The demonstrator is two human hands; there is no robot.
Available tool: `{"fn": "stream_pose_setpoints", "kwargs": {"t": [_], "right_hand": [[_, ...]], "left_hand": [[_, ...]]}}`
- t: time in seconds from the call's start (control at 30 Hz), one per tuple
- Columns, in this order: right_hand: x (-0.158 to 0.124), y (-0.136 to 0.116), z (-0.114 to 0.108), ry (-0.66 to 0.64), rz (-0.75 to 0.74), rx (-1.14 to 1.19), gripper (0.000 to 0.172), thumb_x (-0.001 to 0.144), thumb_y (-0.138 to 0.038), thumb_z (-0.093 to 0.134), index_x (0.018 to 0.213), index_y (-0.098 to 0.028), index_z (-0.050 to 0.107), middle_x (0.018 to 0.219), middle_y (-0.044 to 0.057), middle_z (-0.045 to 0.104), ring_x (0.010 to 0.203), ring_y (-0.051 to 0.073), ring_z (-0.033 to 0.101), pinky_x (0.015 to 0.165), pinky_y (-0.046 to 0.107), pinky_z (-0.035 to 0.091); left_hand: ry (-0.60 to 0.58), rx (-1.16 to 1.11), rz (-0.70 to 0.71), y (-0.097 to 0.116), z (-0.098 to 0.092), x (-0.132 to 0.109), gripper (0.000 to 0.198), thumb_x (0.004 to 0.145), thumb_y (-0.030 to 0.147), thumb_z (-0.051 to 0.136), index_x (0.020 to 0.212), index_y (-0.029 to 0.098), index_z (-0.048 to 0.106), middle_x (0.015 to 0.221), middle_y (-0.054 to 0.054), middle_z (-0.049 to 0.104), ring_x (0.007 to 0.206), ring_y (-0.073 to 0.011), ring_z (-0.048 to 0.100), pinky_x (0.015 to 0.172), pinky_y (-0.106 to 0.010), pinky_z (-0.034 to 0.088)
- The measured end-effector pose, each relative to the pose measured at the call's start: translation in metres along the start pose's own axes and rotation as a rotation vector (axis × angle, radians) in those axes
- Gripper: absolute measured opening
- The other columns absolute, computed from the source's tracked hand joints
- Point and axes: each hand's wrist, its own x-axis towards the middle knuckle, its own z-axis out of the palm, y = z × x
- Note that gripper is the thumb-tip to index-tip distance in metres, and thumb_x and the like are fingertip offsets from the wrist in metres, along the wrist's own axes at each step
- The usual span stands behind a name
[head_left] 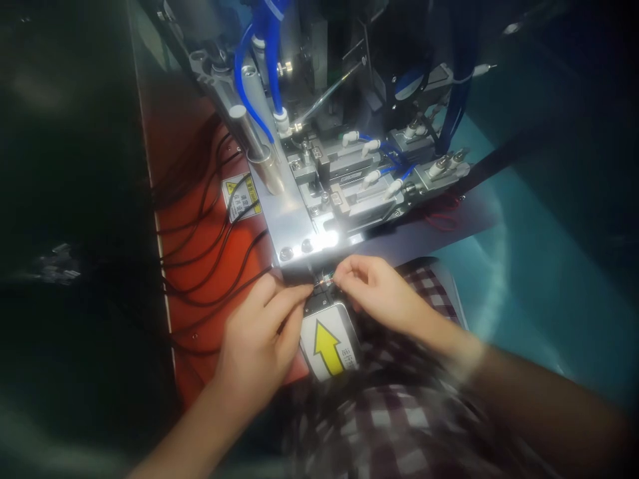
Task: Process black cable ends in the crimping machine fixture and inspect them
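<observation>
Right in at the front edge of the machine (274, 223), and both hands are on the job! The left hand (262, 319) comes in from the lower left, its forefinger stretched toward a small shiny part (327, 280). The tip looks to be touching the left end; the thumb is mostly hidden, so whether that hand has a grip, I can't tell. Over on the other side, the right hand (372, 286) is closed to a pinch, thumb and forefinger together on the part's right end, the other fingers curled under.

And the part itself? It sits between the two sets of fingertips, just in front of the bright metal edge, too small and blurred to make out its shape. Just below lies a white plate (344, 324), its yellow arrow (327, 347) pointing up toward the part.

Round bolts (286, 253) line the glare-lit front edge, a metal post (248, 130) rises behind, and blue tubes (272, 66) run down into white fittings. To the left, black cables cross the orange table (194, 382) near a yellow-and-white label (243, 207). Checked cloth (389, 412) fills the space below, between the forearms.
</observation>
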Motion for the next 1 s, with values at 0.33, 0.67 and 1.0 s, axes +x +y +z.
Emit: {"fn": "stream_pose_setpoints", "kwargs": {"t": [0.33, 0.67, 1.0], "right_hand": [[0.000, 0.015, 0.006, 0.128, -0.135, 0.180, 0.013, 0.082, -0.028, 0.062, 0.082, -0.015, 0.063, 0.069, 0.000, 0.058, 0.059, 0.010, 0.049, 0.054, 0.023, 0.041], [0.002, 0.022, 0.010, 0.106, -0.253, 0.113, 0.011, 0.088, -0.025, 0.053, 0.082, -0.018, 0.056, 0.080, 0.002, 0.058, 0.073, 0.014, 0.055, 0.070, 0.029, 0.046], [0.002, 0.022, 0.011, 0.123, -0.249, 0.059, 0.011, 0.088, -0.025, 0.052, 0.081, -0.018, 0.056, 0.080, 0.002, 0.058, 0.073, 0.015, 0.055, 0.071, 0.029, 0.046]], "left_hand": [[0.006, -0.013, -0.010, -0.002, 0.001, -0.001, 0.020, 0.085, 0.006, 0.058, 0.101, 0.015, 0.067, 0.081, 0.001, 0.053, 0.072, -0.0065, 0.053, 0.065, -0.016, 0.044], [0.013, -0.007, -0.004, -0.001, 0.001, -0.001, 0.020, 0.086, 0.006, 0.058, 0.100, 0.016, 0.067, 0.081, 0.001, 0.053, 0.072, -0.0069, 0.054, 0.064, -0.017, 0.044], [0.003, -0.015, -0.027, -0.002, 0.002, -0.004, 0.020, 0.085, 0.007, 0.058, 0.101, 0.017, 0.067, 0.083, 0.000, 0.055, 0.073, -0.0080, 0.054, 0.064, -0.019, 0.044]]}}
